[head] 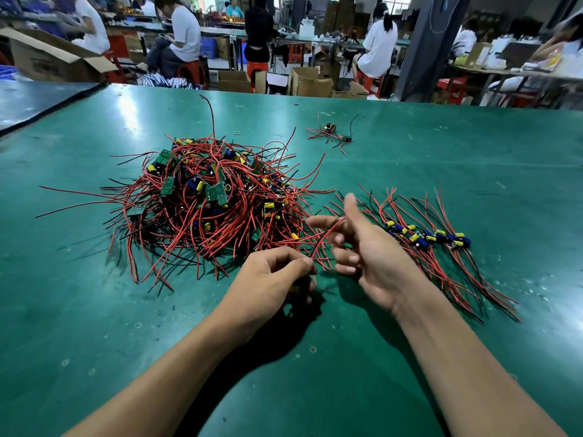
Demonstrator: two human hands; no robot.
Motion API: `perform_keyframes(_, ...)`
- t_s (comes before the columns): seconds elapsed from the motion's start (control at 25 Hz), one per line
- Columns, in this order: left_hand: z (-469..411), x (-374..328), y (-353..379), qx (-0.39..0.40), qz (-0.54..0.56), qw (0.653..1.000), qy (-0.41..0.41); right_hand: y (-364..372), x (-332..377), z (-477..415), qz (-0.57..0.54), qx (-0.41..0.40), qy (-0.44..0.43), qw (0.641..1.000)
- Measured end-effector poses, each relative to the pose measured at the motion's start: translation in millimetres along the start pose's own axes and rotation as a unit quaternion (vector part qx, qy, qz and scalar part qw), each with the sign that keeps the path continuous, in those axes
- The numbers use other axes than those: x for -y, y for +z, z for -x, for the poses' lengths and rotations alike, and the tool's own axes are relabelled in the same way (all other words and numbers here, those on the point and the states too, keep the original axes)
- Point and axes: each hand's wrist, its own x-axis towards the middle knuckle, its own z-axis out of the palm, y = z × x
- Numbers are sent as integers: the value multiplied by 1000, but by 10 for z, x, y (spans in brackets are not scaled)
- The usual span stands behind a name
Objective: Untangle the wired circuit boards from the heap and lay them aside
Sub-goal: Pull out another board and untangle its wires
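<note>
Here, in the head view, the left hand (pixel 271 275) is curled tight with thumb against fingertips, gripping one wired board (pixel 295 289), of which only a yellow component shows beneath the palm. That grip probably anchors the board while its leads are drawn free. The right hand (pixel 366 247), just beside the left, is half spread, with thumb raised and forefinger stretched toward the heap (pixel 208 200). A red wire (pixel 325 236) lies across that forefinger and runs down toward the left hand. Whether the curled lower fingers pinch the wire I cannot tell, as they blur together. The forefinger seems to serve as a hook, lifting this lead clear of its neighbours. The heap sits beyond the left hand, its strands reaching the fingers of both hands. The sorted row (pixel 435 238) lies on the outer side of the right hand, leads combed roughly parallel, an easy place for that hand to set down. A small stray cluster (pixel 329 130) rests well beyond both hands on the green table (pixel 94 310).
</note>
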Motion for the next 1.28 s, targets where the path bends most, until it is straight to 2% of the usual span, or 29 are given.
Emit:
perform_keyframes(0.08,-3,-8,-2,-17,31,999,-6,105,-127,29,115,10,-18,993)
perform_keyframes(0.12,-3,-11,1,-20,44,999,-3,151,-185,42,131,19,-21,991)
perform_keyframes(0.36,-5,-41,-3,1,66,998,-21,127,-178,49,115,-18,-37,993)
perform_keyframes(0.56,-6,-55,-31,38,78,995,-41,39,-163,-34,123,-111,-104,981)
perform_keyframes(0.68,7,-64,-33,51,68,995,-43,-36,-162,-92,139,-137,-125,973)
perform_keyframes(0.84,23,-76,-35,69,67,995,-41,-100,-109,-125,44,-154,-111,981)
perform_keyframes(1.0,33,-82,-36,85,51,994,-37,-128,-42,-129,-25,-166,-33,985)
perform_keyframes(1.16,31,-70,-40,90,47,994,-35,-138,4,-110,-145,-116,39,982)
perform_keyframes(1.28,25,-50,-41,75,55,995,-35,-119,13,-92,-188,-95,50,976)
